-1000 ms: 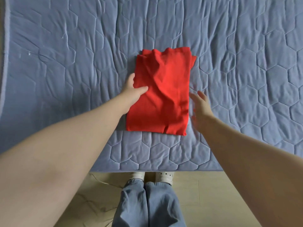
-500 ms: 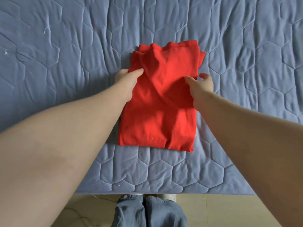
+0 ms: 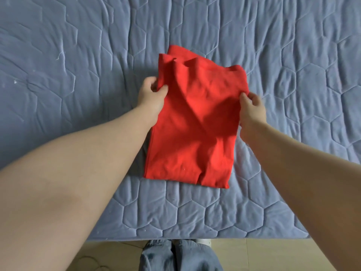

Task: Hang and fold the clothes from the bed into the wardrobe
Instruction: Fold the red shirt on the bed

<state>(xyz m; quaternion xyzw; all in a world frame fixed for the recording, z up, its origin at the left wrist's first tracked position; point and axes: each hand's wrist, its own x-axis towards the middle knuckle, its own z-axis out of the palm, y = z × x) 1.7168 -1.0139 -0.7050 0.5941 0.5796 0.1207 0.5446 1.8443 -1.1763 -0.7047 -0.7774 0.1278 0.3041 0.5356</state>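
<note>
The red garment (image 3: pixel 192 122) lies lengthwise down mid-frame on the bed (image 3: pixel 78 75), left hand (image 3: pixel 151 94) and right hand (image 3: pixel 252 107) pinching opposite side edges near the top, equally close.

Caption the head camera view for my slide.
Left hand and right hand pinch opposite edges of folded red garment on quilted bed.

Soft, even daylight fills the frame, bright and without glare. The red garment (image 3: pixel 193 122) is so saturated that its folds partly wash out. A soft-edged shadow crosses its middle, and a darker strip lies on the bed (image 3: pixel 58 94) along its lower left edge. Stitching near the garment is sharp. Below the garment, the bed's edge bows with wide-angle distortion.
</note>
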